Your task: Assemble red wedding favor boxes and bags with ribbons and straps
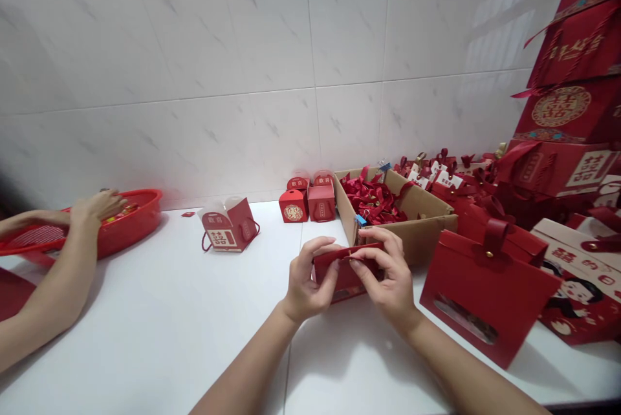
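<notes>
Near the middle of the white table, a red gift box (347, 291) stands between my two hands. My left hand (313, 282) pinches its top edge from the left, thumb in front and fingers behind. On the right part of the same top edge, my right hand (387, 276) is closed, its thumb and fingertips meeting close to the left thumb. Just behind is an open cardboard box (427, 234) filled with red ribbons (371, 198). A larger red box (490, 292) with a strap and a clear window stands to the right.
At the left, another person's hands (97, 205) reach into a red plastic basket (129, 224). A small handled box (226, 227) and small red boxes (294, 207) stand toward the wall. Stacked red boxes (563, 105) and several decorated boxes fill the right side.
</notes>
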Motion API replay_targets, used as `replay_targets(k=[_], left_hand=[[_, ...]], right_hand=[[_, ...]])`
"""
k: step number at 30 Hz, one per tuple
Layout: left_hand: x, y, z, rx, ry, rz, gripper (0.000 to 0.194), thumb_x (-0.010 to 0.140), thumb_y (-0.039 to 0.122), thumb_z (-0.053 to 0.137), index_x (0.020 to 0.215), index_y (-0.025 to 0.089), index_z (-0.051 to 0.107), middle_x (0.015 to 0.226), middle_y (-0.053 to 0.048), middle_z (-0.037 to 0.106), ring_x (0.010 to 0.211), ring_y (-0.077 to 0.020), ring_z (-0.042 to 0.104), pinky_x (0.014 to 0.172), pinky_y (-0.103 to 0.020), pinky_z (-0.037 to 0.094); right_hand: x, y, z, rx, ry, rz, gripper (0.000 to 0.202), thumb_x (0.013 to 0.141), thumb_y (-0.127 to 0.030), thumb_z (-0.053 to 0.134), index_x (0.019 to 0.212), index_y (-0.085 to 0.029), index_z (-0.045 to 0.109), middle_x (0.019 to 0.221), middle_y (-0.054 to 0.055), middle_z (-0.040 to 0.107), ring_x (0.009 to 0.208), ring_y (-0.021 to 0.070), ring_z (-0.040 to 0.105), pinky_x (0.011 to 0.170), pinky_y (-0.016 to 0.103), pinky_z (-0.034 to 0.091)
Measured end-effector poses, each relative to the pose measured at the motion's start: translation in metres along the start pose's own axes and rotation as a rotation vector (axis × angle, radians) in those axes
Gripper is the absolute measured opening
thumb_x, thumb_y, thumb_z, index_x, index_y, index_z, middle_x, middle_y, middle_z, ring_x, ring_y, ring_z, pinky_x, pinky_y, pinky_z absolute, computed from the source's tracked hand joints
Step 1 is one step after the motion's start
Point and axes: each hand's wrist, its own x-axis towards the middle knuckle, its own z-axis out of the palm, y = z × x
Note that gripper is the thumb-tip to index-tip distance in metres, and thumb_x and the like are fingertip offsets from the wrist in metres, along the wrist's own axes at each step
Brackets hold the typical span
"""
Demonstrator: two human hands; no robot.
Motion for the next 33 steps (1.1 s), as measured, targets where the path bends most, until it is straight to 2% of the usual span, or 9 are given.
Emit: replay_targets(k=[7, 14, 22, 27, 30, 33], left_hand=[[-0.001, 0.000, 0.000, 0.078, 0.004, 0.080, 0.042, 0.077, 0.006, 0.055, 0.116, 0.019, 0.047, 0.094, -0.008, 0.069, 0.084, -0.0172, 0.069, 0.076, -0.026, 0.055], [-0.002, 0.000, 0.001, 0.039, -0.019, 0.067, 0.044, 0.076, 0.004, 0.055, 0.117, 0.018, 0.046, 0.096, -0.008, 0.069, 0.087, -0.0177, 0.069, 0.080, -0.028, 0.055], [-0.001, 0.001, 0.000, 0.010, -0.026, 0.079, 0.047, 0.074, 0.001, 0.055, 0.117, 0.018, 0.046, 0.095, -0.008, 0.068, 0.086, -0.0166, 0.068, 0.081, -0.027, 0.054], [0.002, 0.004, -0.001, -0.069, -0.023, -0.003, 0.041, 0.070, 0.006, 0.059, 0.109, 0.017, 0.051, 0.092, -0.007, 0.065, 0.082, -0.0175, 0.067, 0.075, -0.028, 0.056], [0.005, 0.005, -0.002, -0.022, -0.037, -0.100, 0.025, 0.069, 0.012, 0.069, 0.092, 0.017, 0.060, 0.083, -0.004, 0.067, 0.072, -0.0151, 0.066, 0.067, -0.024, 0.054], [0.010, 0.006, -0.005, -0.004, -0.070, -0.216, 0.011, 0.072, 0.016, 0.070, 0.081, 0.017, 0.064, 0.076, -0.003, 0.070, 0.069, -0.0136, 0.066, 0.067, -0.022, 0.053]], right_hand=[[0.003, -0.001, -0.005, -0.029, 0.070, -0.073, 0.012, 0.082, -0.013, 0.060, 0.087, -0.022, 0.066, 0.111, 0.007, 0.055, 0.108, 0.0250, 0.047, 0.093, 0.047, 0.038], [0.006, 0.003, -0.007, -0.028, -0.001, -0.127, 0.014, 0.083, -0.012, 0.060, 0.088, -0.024, 0.066, 0.115, 0.006, 0.051, 0.109, 0.0261, 0.044, 0.092, 0.047, 0.036], [0.008, 0.007, -0.009, -0.121, 0.007, -0.261, 0.017, 0.084, -0.010, 0.059, 0.090, -0.025, 0.065, 0.115, 0.006, 0.051, 0.109, 0.0269, 0.045, 0.090, 0.048, 0.035], [0.002, 0.014, -0.003, 0.015, 0.025, -0.134, 0.024, 0.082, -0.018, 0.065, 0.102, -0.022, 0.053, 0.100, 0.006, 0.058, 0.095, 0.0222, 0.055, 0.082, 0.040, 0.042], [-0.001, 0.017, 0.000, 0.079, -0.010, -0.024, 0.021, 0.081, -0.021, 0.067, 0.098, -0.022, 0.054, 0.090, 0.003, 0.058, 0.083, 0.0184, 0.056, 0.073, 0.033, 0.045], [-0.002, 0.018, -0.001, 0.101, -0.027, 0.037, 0.017, 0.081, -0.023, 0.068, 0.092, -0.023, 0.055, 0.084, 0.001, 0.058, 0.077, 0.0163, 0.055, 0.069, 0.029, 0.046]])
